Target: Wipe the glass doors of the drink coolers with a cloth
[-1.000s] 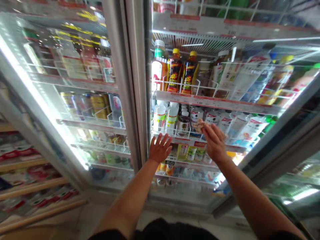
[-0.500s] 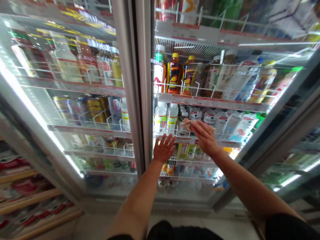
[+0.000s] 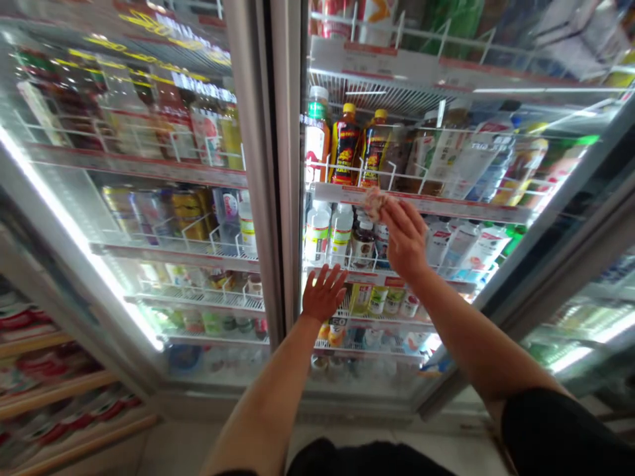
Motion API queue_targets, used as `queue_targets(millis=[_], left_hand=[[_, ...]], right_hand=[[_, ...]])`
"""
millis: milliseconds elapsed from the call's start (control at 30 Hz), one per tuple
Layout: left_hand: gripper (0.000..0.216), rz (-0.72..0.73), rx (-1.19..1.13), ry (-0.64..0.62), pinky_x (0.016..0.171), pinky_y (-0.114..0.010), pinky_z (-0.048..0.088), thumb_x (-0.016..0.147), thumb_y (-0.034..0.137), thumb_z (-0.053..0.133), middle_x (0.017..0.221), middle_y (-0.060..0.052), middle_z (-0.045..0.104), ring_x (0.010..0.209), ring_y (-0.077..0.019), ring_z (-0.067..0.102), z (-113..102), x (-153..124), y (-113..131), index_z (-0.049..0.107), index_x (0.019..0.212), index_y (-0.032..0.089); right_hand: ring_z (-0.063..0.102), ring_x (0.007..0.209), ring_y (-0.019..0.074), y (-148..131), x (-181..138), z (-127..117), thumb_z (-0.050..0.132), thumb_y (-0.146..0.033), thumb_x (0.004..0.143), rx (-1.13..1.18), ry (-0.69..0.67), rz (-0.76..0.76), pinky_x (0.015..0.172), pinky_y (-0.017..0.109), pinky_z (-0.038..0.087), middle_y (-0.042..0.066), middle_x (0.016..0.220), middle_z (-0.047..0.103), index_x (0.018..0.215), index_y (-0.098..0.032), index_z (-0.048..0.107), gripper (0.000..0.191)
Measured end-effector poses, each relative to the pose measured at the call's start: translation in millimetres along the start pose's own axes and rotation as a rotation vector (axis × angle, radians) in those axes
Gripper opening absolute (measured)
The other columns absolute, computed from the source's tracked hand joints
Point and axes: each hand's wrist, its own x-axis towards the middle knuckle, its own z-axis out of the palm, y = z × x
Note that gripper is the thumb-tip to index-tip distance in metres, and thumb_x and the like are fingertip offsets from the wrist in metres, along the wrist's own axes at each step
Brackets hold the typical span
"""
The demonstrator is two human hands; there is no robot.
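Observation:
A glass cooler door (image 3: 367, 383) stands closed in front of me, with drinks on shelves behind it. My left hand (image 3: 323, 292) lies with fingers spread against the lower middle of the glass, near the door's metal frame (image 3: 292, 165). My right hand (image 3: 405, 239) is higher and to the right, its fingers closed on a crumpled pale pinkish cloth (image 3: 376, 203). The cloth is at the glass, in front of a shelf's price strip. Behind the hands show clear bottles with white caps (image 3: 340, 233) and a dark bottle (image 3: 364, 243).
Yellow-capped dark bottles (image 3: 343, 145) stand on the shelf above. To the left is another glass door with cans (image 3: 188, 215) and bottles behind it. Wooden shelves (image 3: 59, 390) with red packs are at the lower left. Pale floor tiles (image 3: 183, 449) lie below.
My right hand has moved up with the cloth, from the white-capped bottles' level to the price strip above. My left hand has stayed almost in place on the glass.

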Motion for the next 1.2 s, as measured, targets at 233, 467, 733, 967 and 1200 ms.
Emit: queue_targets(millis=[233,467,733,967,1200], left_hand=[[0.059,-0.012,0.001,0.016,0.127,-0.043,0.008,0.094,0.037,0.053,0.151,-0.002,0.047,0.152,-0.0199,0.019,1.0,-0.2,0.3,0.039,0.150,0.032],[0.062,-0.027,0.023,0.014,0.127,-0.043,0.009,0.094,0.039,0.051,0.150,-0.003,0.048,0.150,-0.0205,0.026,5.3,-3.3,-1.5,0.033,0.153,0.033],[0.064,-0.038,0.041,0.018,0.127,-0.044,0.010,0.094,0.040,0.052,0.152,-0.003,0.046,0.150,-0.0214,0.024,7.1,-4.7,-1.7,0.031,0.153,0.034],[0.066,-0.045,0.058,0.025,0.127,-0.044,0.009,0.095,0.042,0.049,0.157,0.000,0.038,0.152,-0.0188,0.019,8.8,-4.5,-1.9,0.023,0.155,0.037],[0.064,-0.037,0.076,0.021,0.126,-0.046,0.010,0.094,0.039,0.051,0.153,-0.004,0.045,0.152,-0.0216,0.020,7.3,-3.6,-2.2,0.030,0.154,0.032]], right_hand=[[0.050,0.133,0.0225,-4.7,10.6,-4.0,0.045,-0.009,0.097,0.049,-0.132,-0.119,0.110,0.041,0.044,-0.002,0.146,0.055,0.158,-0.037,0.013,0.075],[0.046,0.137,0.0243,23.2,45.3,-2.4,0.038,-0.013,0.100,0.047,0.080,0.021,0.113,0.046,0.040,-0.005,0.152,0.047,0.157,-0.041,0.014,0.068],[0.050,0.133,0.0191,9.6,-23.6,-12.9,0.047,-0.015,0.098,0.171,-0.221,-0.256,0.108,0.037,0.041,-0.002,0.144,0.058,0.159,-0.032,0.010,0.074],[0.048,0.135,0.0244,45.3,-17.5,-29.2,0.046,-0.012,0.096,0.116,0.051,0.075,0.110,0.044,0.042,-0.002,0.151,0.051,0.156,-0.037,0.027,0.067],[0.052,0.130,0.0185,34.2,-50.9,-34.5,0.046,-0.011,0.097,0.179,-0.167,-0.161,0.109,0.036,0.041,-0.001,0.142,0.060,0.157,-0.030,0.023,0.067]])
